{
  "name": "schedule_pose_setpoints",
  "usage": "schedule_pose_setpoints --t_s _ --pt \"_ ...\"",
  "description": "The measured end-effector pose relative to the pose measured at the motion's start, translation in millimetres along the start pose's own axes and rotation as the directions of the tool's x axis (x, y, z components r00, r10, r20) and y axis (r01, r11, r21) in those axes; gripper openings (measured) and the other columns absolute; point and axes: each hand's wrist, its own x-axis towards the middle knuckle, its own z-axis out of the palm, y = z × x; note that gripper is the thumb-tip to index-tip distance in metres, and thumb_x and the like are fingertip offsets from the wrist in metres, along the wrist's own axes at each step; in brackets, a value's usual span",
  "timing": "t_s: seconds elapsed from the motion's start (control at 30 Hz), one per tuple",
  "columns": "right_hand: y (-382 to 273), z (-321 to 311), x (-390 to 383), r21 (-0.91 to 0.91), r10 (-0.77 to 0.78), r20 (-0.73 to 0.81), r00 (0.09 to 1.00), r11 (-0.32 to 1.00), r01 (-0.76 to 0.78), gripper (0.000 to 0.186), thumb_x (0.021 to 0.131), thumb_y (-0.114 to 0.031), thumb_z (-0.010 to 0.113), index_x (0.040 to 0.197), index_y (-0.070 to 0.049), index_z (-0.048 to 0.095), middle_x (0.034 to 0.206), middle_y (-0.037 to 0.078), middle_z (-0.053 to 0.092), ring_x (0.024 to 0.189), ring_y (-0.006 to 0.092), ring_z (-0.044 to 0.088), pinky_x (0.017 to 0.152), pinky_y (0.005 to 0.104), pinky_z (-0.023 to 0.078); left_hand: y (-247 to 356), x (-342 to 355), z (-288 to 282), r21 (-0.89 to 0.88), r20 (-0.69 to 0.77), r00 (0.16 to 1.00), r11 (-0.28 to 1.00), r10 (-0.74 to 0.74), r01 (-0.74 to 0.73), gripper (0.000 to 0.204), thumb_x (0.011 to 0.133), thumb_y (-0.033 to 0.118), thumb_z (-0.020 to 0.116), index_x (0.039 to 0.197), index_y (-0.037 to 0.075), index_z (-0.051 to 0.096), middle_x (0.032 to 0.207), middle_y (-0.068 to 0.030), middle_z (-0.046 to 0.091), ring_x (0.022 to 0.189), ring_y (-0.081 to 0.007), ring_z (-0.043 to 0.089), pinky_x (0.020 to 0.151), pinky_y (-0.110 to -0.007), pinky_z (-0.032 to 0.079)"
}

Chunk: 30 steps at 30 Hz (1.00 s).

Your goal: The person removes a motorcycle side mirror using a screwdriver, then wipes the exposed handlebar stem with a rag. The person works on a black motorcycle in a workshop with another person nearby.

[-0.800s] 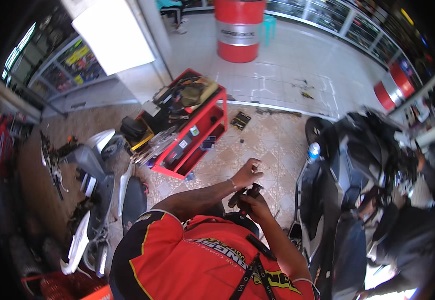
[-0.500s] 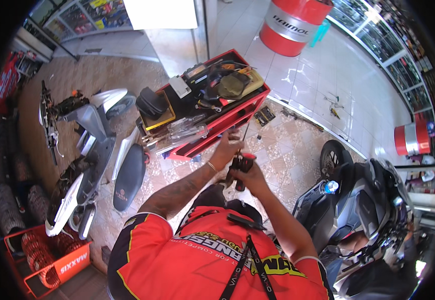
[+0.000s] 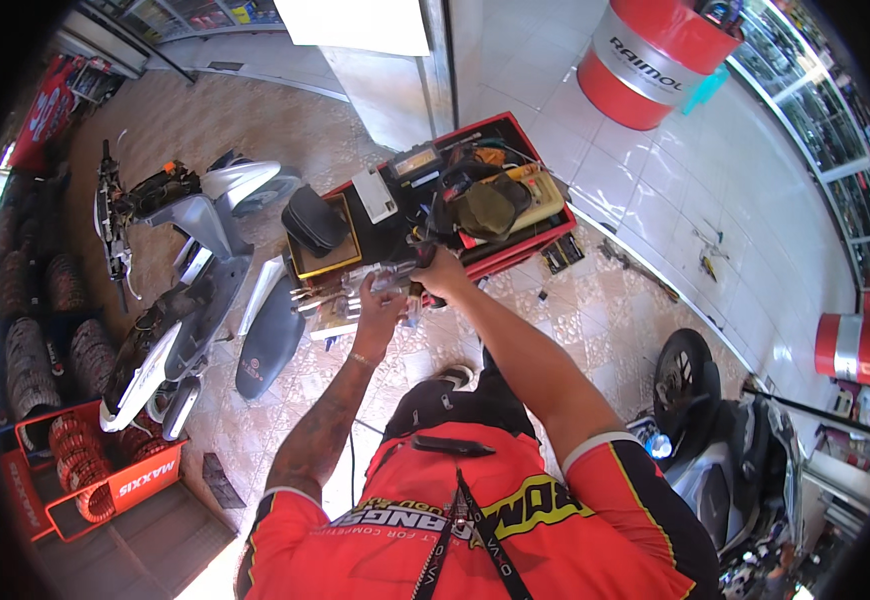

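Observation:
My right hand [image 3: 443, 276] grips a dark handheld tool [image 3: 422, 255] over the front of a red tool cart [image 3: 503, 261]. My left hand [image 3: 383, 308] is at the cart's near-left edge, fingers bent among metal tools and clear plastic [image 3: 350, 290]; what they hold is unclear. On the cart's top lie a black pouch [image 3: 313, 220] in a yellow tray, a white box [image 3: 374, 194], an olive cloth item [image 3: 493, 205] and assorted tools.
A part-stripped white scooter [image 3: 170, 310] and its seat [image 3: 265, 355] stand left, near orange racks [image 3: 145, 480] of tyres. A dark scooter [image 3: 715, 480] is right. Red drums [image 3: 635, 100] stand beyond. Tools [image 3: 710, 260] lie on the floor.
I have moved closer to the cart. My right hand with the tool has moved up-left onto the cart, and my left hand has moved left to its front edge.

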Motion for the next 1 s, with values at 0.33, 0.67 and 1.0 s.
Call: schedule_pose_setpoints --t_s 0.33,0.67,1.0 --pt "-27 -1 64 -0.353 0.118 0.265 0.957 0.936 -0.017 0.08 0.079 -0.048 0.078 0.135 0.0 0.047 0.118 0.026 0.066 0.108 0.0419 0.065 0.094 0.0448 0.052 -3 -13 8 -0.053 -0.316 0.949 0.999 -0.008 -0.009 0.088 0.094 0.007 0.064 0.158 0.008 0.003 0.097 -0.0065 0.061 0.081 -0.0116 0.059 0.07 -0.028 0.053" --pt "-67 -60 168 -0.802 -0.131 0.566 0.814 0.142 0.58 0.024 0.087 -0.022 0.062 0.102 -0.013 0.078 0.102 0.007 0.075 0.104 0.027 0.067 0.088 0.0523 0.041 -10 -14 16 -0.094 -0.456 0.887 0.995 -0.064 0.023 0.093 0.092 0.004 0.066 0.158 0.01 0.001 0.084 -0.0043 0.059 0.068 -0.0111 0.057 0.062 -0.026 0.052" --pt "-76 -62 193 -0.761 0.202 0.648 0.734 0.212 0.613 0.055 0.075 -0.022 0.077 0.127 -0.008 0.065 0.13 0.012 0.065 0.122 0.035 0.06 0.104 0.0633 0.038 -14 -22 12 -0.108 -0.495 0.858 0.989 -0.138 0.097 0.091 0.094 0.009 0.066 0.158 0.015 0.002 0.095 -0.0047 0.057 0.082 -0.0119 0.058 0.073 -0.029 0.055"
